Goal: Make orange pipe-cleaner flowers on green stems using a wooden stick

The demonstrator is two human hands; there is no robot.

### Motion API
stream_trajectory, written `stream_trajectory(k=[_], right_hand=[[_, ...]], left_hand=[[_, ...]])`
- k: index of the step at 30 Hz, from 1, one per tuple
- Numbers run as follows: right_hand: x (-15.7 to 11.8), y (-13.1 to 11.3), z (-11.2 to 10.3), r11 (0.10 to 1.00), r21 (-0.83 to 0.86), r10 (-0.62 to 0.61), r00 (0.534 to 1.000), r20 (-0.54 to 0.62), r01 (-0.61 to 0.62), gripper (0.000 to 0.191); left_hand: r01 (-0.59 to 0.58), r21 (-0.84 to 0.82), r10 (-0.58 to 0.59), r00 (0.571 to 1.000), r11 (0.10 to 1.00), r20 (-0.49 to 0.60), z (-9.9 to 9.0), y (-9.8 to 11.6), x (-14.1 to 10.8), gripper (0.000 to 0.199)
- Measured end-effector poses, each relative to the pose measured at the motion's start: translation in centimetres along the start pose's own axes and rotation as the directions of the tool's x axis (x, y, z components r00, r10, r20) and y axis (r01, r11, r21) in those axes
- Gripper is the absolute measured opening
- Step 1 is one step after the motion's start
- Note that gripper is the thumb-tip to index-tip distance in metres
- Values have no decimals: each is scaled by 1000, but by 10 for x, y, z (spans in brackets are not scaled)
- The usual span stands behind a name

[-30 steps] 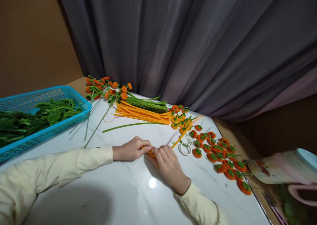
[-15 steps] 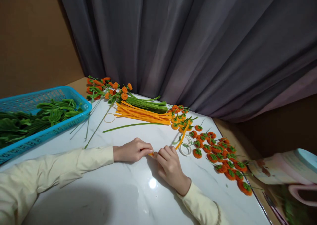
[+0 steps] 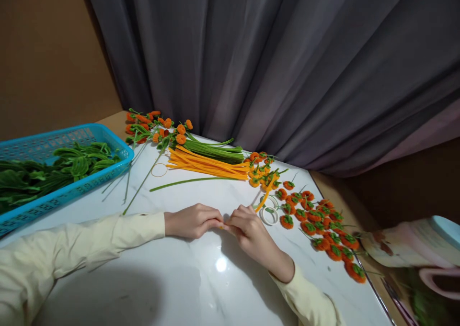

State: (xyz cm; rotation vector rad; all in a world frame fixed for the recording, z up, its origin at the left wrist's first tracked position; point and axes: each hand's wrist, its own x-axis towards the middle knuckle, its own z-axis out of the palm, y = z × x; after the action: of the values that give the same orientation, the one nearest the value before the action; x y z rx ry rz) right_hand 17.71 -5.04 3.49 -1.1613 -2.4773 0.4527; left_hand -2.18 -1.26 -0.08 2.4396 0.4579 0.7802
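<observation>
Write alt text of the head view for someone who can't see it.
A person's left hand and right hand pinch an orange strip over a white table. Beyond lie piled orange strips and green strips, with a blue basket of leaves left and orange flowers right.

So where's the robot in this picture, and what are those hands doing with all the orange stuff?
There isn't a robot here! These are a person's own bare hands, seen from a camera worn on their head, looking forward and down. The left hand and right hand meet over a white table, with fingertips pinched around an orange strip. Its tail sticks out past the right hand; the fingers hide most of the rest. Behind the hands lie a bunch of orange strips and some green stems. On the left, a blue basket holds green leaves. On the right are lots of little orange flowers with green bits on them.
</observation>
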Motion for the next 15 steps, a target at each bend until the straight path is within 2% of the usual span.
stream_trajectory(k=[5, 10, 13, 15], right_hand=[[-4, -19, -12, 948, -260, -199, 980, -27, 185, 19], [0, -48, -17, 765, -554, -400, 916, -10, 329, 21], [0, -63, -17, 691, -626, -408, 910, 74, 360, 18], [-3, -70, -18, 692, -627, -381, 919, 105, 358, 17]], left_hand=[[-191, 240, 216, 973, 952, -85, 1, 5, -4, 24], [-304, 396, 368, 925, 866, -94, 4, 4, -7, 24], [-358, 401, 436, 892, 843, -122, 5, 6, -8, 25], [-392, 383, 466, 876, 837, -122, 6, 10, -9, 25]])
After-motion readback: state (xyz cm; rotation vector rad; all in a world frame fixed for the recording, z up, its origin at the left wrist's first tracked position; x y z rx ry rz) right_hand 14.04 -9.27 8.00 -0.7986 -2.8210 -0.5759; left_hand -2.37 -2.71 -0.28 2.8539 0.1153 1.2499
